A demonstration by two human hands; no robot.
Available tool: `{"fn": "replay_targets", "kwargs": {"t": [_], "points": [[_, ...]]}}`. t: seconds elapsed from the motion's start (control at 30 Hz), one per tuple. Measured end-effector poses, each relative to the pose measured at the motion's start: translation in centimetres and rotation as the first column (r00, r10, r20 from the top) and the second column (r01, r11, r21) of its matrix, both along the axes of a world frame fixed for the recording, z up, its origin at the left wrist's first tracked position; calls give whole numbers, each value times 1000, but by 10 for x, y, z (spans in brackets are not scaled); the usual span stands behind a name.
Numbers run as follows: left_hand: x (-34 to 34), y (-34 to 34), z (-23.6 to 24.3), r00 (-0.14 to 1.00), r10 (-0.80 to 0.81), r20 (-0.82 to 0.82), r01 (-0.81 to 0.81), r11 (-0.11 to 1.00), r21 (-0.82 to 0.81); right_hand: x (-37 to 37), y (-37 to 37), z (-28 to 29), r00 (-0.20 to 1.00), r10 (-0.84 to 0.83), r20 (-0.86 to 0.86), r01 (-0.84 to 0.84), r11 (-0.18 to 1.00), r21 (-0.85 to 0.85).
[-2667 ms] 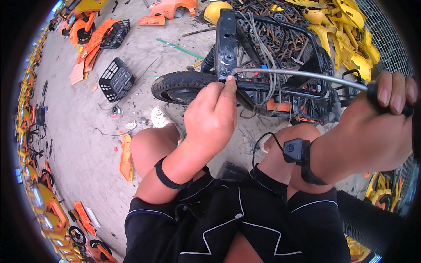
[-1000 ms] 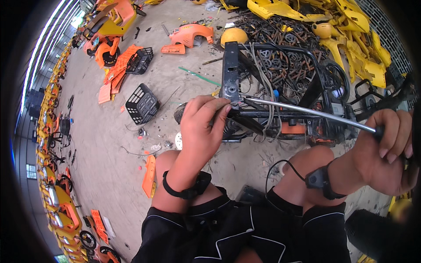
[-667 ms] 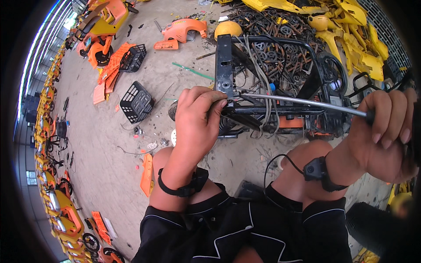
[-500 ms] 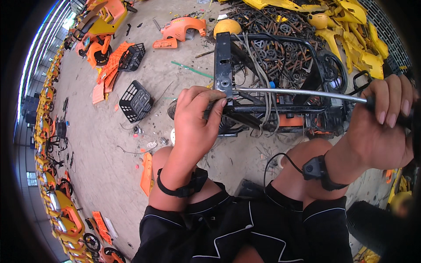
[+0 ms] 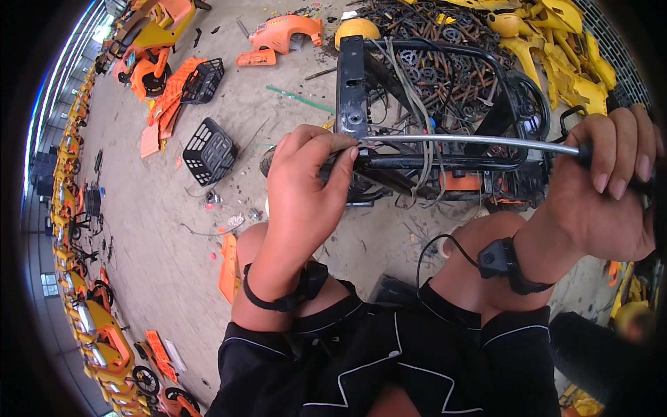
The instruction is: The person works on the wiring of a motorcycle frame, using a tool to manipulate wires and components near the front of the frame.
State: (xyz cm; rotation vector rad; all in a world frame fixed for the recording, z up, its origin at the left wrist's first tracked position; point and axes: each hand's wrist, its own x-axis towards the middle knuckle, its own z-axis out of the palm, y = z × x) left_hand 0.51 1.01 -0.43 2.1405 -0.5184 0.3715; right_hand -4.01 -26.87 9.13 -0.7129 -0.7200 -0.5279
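Observation:
My right hand (image 5: 601, 184) is closed round the dark handle of a long screwdriver (image 5: 479, 141), most of the handle hidden by the fingers. Its bare metal shaft runs left across a black metal frame (image 5: 445, 162), passing over loose grey cables (image 5: 425, 125). At the lower end of the frame's flat plate (image 5: 351, 97), the shaft's tip meets the fingertips of my left hand (image 5: 306, 184). Thumb and forefinger there are pinched together; whatever small thing they hold is hidden. A bolt head shows on the plate just above them.
Beyond the frame lies a heap of rusty metal parts (image 5: 445, 76), with yellow plastic panels (image 5: 563, 62) to its right. Black plastic baskets (image 5: 210, 153) and orange panels (image 5: 288, 35) lie on the concrete floor. Yellow-orange scooters (image 5: 97, 333) line the far left.
The screwdriver's tip has shifted left and now reaches my left fingertips. The whole view has tipped slightly, so the frame sits higher. Both hands keep their grip.

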Motion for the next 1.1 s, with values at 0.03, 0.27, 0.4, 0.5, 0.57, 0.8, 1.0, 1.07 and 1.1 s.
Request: {"fn": "replay_targets", "kwargs": {"t": [0.03,0.27,0.4,0.5,0.57,0.8,1.0,1.07,1.1], "points": [[0,0,1,1000,-2,2,2,1000,3,-2,2,1,998,-40,-44,41,999,27],[-2,0,0,998,2,59,-3,1000,21,-6,0,6,994,-57,-90,61,997,45],[-1,0,0,997,-1,81,-4,998,56,45,-48,-4,868,441,227,-359,875,-324],[-1,1,0,992,6,126,-17,995,94,42,-42,-3,885,416,210,-346,888,-301],[0,0,0,987,0,162,-19,993,117,44,-41,-6,879,413,237,-350,898,-266],[-2,0,5,989,13,149,-37,987,156,48,-44,-5,903,401,156,-359,902,-241],[-1,1,6,985,3,174,-35,983,181,40,-55,8,926,347,148,-280,896,-345],[-1,1,5,982,-3,187,-34,981,192,48,-56,4,910,390,141,-324,881,-343],[0,1,5,981,-3,192,-34,981,189,51,-56,2,901,411,137,-346,874,-343]]}}
